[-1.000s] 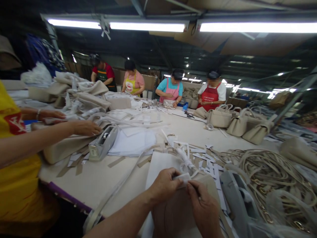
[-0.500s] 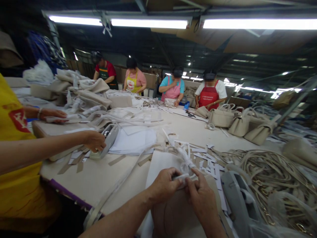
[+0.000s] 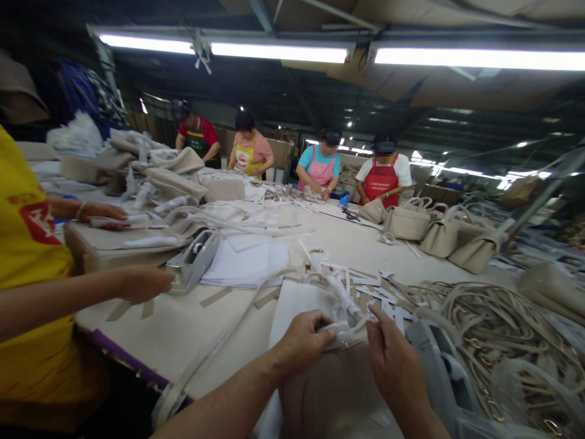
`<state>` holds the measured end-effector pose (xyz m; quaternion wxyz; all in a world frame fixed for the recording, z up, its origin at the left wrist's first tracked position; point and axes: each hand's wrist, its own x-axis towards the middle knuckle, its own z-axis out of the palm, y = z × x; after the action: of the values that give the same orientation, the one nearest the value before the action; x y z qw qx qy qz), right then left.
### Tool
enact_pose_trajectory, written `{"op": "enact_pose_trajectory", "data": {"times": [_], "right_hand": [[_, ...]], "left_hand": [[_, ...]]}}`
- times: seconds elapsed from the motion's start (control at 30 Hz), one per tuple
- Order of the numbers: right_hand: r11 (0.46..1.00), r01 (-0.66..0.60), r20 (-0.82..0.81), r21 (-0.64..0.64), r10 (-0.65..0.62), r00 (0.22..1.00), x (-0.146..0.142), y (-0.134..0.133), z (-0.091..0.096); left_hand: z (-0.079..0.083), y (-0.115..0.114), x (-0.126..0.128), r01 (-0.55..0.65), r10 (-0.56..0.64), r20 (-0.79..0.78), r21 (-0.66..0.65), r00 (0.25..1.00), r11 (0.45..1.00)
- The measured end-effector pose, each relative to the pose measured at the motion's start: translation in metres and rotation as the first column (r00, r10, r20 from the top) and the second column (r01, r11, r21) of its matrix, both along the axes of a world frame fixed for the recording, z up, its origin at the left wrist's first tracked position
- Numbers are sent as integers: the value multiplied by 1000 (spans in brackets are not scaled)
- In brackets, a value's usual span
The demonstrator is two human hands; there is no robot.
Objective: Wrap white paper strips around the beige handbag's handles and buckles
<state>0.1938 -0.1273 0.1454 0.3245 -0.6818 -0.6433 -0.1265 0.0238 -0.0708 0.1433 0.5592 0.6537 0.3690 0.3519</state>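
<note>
A beige handbag (image 3: 336,390) lies in front of me on the table, with its handle wrapped in white, partly see-through film (image 3: 342,335). My left hand (image 3: 304,341) pinches that wrapping between thumb and fingers at the bag's upper edge. At the right end of the wrapping is my right hand (image 3: 395,360), its thumb and forefinger slightly apart with nothing visible between them. Just right of this hand stands a grey tape dispenser (image 3: 441,366). White paper (image 3: 286,311) lies partly under the bag.
Coiled beige straps (image 3: 489,311) with gold clasps fill the right side. Finished-looking handbags (image 3: 441,235) stand behind them. A co-worker's hand (image 3: 146,283) is beside a second tape dispenser (image 3: 194,259) at left. Paper sheets (image 3: 249,259) lie mid-table; several people work across it.
My right hand has moved right, off the wrapping, and its fingers have parted. My left hand keeps its hold. The co-worker's hand at left has drawn back from the dispenser.
</note>
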Motion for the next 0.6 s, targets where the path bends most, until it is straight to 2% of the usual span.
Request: {"op": "enact_pose_trajectory", "data": {"times": [0.07, 0.13, 0.17, 0.23, 0.33, 0.4, 0.5, 0.6], "right_hand": [[982, -181, 101, 62, 174, 980, 3, -5, 7], [944, -330, 232, 10, 319, 919, 2, -9, 14], [932, -362, 284, -34, 356, 890, 1, -9, 16], [921, -369, 341, -123, 388, 856, 0, -7, 22], [897, -364, 323, -250, 432, 842, -2, -2, 32], [852, -380, 275, -361, 486, 829, -3, 2, 40], [775, -392, 228, -496, 551, 802, -5, 7, 51], [707, -439, 154, -555, 605, 781, -3, 9, 55]], "left_hand": [[0, -1, 0, 4, -4, -4, 14, 1000, 1000], [0, -1, -1, 4, -4, -11, 42, 1000, 999], [1, -2, -1, 3, -2, -18, 53, 1000, 999], [2, -4, -4, -1, 4, -40, 85, 999, 996], [3, -10, -9, 35, -15, -100, 206, 995, 978], [4, -16, -10, 76, -23, -164, 326, 986, 942], [3, -25, -9, 91, 49, -269, 485, 962, 870], [2, -26, -12, 89, 82, -292, 527, 953, 845]]}}
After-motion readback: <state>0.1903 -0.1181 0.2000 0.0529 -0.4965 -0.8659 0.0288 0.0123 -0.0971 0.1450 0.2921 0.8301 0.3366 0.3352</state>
